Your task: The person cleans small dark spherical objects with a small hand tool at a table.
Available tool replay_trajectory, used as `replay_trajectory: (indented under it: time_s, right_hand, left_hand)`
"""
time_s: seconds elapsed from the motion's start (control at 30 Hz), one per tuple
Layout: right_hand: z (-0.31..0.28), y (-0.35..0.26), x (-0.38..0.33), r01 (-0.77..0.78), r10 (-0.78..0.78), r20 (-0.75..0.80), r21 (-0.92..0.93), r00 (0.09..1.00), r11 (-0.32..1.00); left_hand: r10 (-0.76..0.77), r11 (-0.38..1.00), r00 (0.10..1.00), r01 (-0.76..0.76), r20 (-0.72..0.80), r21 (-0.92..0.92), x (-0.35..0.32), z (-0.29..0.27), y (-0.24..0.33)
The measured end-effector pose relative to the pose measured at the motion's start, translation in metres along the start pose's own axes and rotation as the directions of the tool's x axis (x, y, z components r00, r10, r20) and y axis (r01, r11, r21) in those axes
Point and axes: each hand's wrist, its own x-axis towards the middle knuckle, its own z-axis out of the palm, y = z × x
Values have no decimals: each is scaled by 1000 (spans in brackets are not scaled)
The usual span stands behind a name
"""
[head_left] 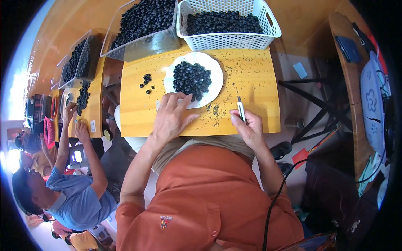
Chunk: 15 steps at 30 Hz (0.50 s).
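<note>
A white scalloped plate point(216, 90) holds a heap of small round black parts with holes point(191, 79). At its near left rim lies my left hand point(172, 115). Its fingers stretch toward the nearest black parts, and the thumb stands apart; no part shows gripped in it. To the right of the plate, my right hand point(250, 129) is closed around a white craft knife point(240, 109). The knife's short dark blade points away from me, above the tabletop. Several loose black parts point(147, 78) lie left of the plate.
The wooden table point(255, 83) is strewn with dark scraps point(215, 109). A clear bin point(144, 44) and a white perforated basket point(230, 42), both full of black parts, stand at the far edge. On the left, a person in blue point(81, 201) works at another table point(97, 111).
</note>
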Motion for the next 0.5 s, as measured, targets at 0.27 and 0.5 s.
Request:
replay_trajectory:
  time_s: [0.27, 0.5]
  right_hand:
    - [-1, -6, 0, -41, 41, 11, -19, 999, 999]
    - [1, -7, 2, -31, 32, 13, -37, 999, 999]
  left_hand:
    - [23, 998, 999, -25, 32, 62, 3, 11, -4]
    - [29, 999, 997, -30, -69, -19, -1, 15, -6]
